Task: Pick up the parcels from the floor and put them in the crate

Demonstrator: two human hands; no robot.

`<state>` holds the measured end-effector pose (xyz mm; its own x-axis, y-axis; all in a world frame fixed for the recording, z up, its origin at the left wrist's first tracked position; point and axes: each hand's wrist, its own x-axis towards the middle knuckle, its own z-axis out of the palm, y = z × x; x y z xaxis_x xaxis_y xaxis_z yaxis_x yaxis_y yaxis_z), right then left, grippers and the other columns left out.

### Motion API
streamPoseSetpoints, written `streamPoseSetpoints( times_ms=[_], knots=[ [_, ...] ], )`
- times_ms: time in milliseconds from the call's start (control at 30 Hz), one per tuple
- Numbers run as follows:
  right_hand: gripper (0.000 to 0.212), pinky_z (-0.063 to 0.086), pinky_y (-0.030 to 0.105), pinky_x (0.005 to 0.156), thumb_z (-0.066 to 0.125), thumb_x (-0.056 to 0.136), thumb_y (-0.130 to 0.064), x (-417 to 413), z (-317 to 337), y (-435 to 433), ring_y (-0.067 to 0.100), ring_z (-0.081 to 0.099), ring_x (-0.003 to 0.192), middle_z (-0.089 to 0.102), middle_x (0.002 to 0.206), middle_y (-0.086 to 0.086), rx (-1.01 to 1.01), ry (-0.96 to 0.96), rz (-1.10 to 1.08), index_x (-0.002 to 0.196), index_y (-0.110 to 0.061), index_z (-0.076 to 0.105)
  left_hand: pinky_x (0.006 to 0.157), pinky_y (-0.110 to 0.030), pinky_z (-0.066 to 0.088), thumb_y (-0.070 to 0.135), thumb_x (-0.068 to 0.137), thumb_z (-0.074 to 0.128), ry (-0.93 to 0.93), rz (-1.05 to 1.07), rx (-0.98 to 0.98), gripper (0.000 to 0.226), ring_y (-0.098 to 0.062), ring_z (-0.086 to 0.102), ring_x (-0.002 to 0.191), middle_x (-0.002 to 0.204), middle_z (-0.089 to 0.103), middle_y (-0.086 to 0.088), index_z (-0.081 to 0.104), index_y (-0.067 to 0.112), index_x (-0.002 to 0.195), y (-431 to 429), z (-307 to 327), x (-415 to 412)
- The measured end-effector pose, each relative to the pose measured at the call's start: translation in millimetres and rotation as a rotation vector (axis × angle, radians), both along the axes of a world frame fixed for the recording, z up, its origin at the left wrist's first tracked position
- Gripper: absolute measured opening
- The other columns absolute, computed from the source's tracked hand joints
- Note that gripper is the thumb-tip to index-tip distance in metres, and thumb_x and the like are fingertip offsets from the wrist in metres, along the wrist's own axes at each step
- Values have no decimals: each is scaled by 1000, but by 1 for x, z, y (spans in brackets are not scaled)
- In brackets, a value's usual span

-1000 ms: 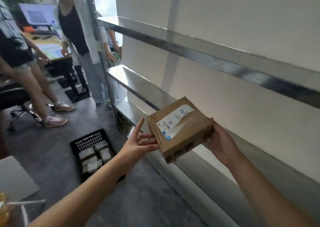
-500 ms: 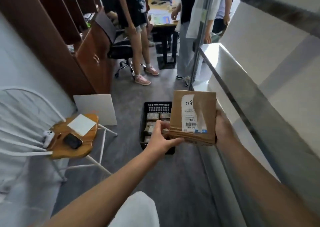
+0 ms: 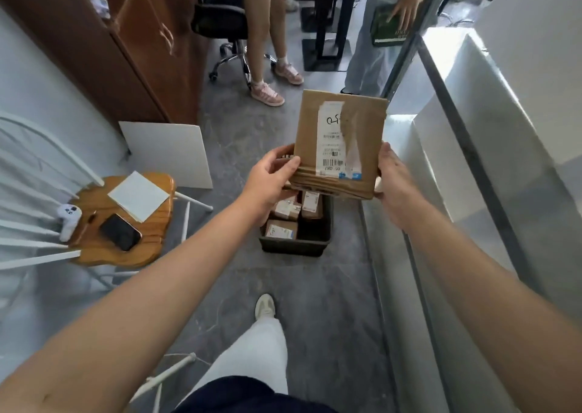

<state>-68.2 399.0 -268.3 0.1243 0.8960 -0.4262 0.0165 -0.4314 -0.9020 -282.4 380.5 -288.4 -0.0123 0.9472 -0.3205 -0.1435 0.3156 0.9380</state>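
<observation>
You hold a brown cardboard parcel with white barcode-printed label, black crate below, grey mottled floor, orange-brown wooden seat, black phone, pink shoes.

This looks like an office or small workroom. At the top of the frame stand a black swivel chair on a chrome wheeled base and the dark legs of a desk, with people standing around them. A brown wooden cabinet fills the upper left. The floor is grey and marbled. At the left, a white chair with a wooden seat holds a phone and paper. A glass partition with metal rails runs down the right side.
</observation>
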Motion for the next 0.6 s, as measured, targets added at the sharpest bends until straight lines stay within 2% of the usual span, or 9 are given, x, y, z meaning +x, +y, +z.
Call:
streamPoseSetpoints(
  times_ms=[133,233,400,500,600],
  knots=[
    [48,54,42,94,30,101,-53,-33,-9,49,17,65,112,67,126,-6,-14,1,10,142,-35,47,96,-40,54,20,97,59,93,-18,14,33,-15,62,111,122,65,-3,57,23,130,56,-8,-33],
    [45,52,49,98,32,103,-48,-51,-21,78,20,64,115,65,129,-4,-30,25,-12,144,-36,45,104,-42,48,16,97,58,116,-17,-10,34,-21,61,116,125,63,-8,56,19,131,89,-20,-50],
    [41,54,53,93,33,104,-42,-60,-39,110,21,63,116,62,131,-5,-57,54,-31,144,-39,42,106,-43,46,11,98,57,118,-56,-43,33,-24,59,120,127,62,-10,55,18,130,125,-40,-60],
    [39,56,50,90,33,105,-40,-56,-50,125,17,63,114,62,131,-8,-69,37,-66,143,-42,42,107,-43,45,8,97,56,109,-50,-59,31,-22,58,122,129,61,-10,56,20,126,140,-52,-55],
    [37,59,41,79,34,106,-39,-49,-65,141,8,65,103,64,123,-13,-97,4,-112,140,-42,45,106,-43,46,10,97,58,141,-61,-79,31,-22,59,120,126,63,-9,57,22,125,154,-66,-44]
  ],
)
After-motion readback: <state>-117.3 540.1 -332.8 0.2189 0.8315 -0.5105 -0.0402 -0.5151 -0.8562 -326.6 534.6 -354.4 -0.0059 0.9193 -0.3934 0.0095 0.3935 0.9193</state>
